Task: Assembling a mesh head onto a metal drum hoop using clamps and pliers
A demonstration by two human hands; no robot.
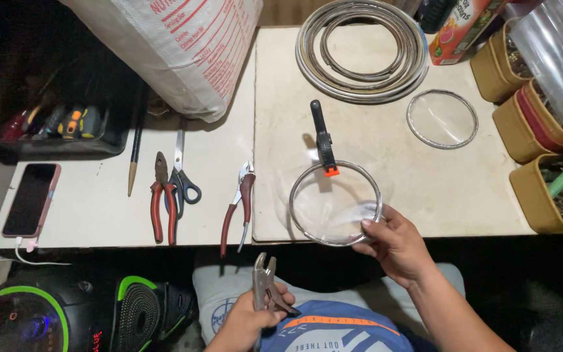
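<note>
Two bare hands worked at the near edge of a pale table [425, 195]. The right hand [393, 244] pinched the lower right rim of a metal ring [302, 218] between thumb and fingers; the ring lay flat on the table near its front edge, with a clear film stretched across its opening. A black spring clamp with orange tips [324, 145] gripped the far rim of that ring, its handle pointing away from the person. The left hand [245, 322], held low over the lap and below the table edge, was closed around the handles of silver locking pliers [263, 277], whose jaws pointed up toward the table. Left of the ring, on the white part of the table, lay slip-joint pliers with dark red handles [239, 205], scissors [180, 173] and red-handled pliers [162, 202]. Farther back rested a coil of metal hoops [361, 49], and to the right a second, smaller ring [442, 119]. A phone [31, 199] lay at the far left.
</note>
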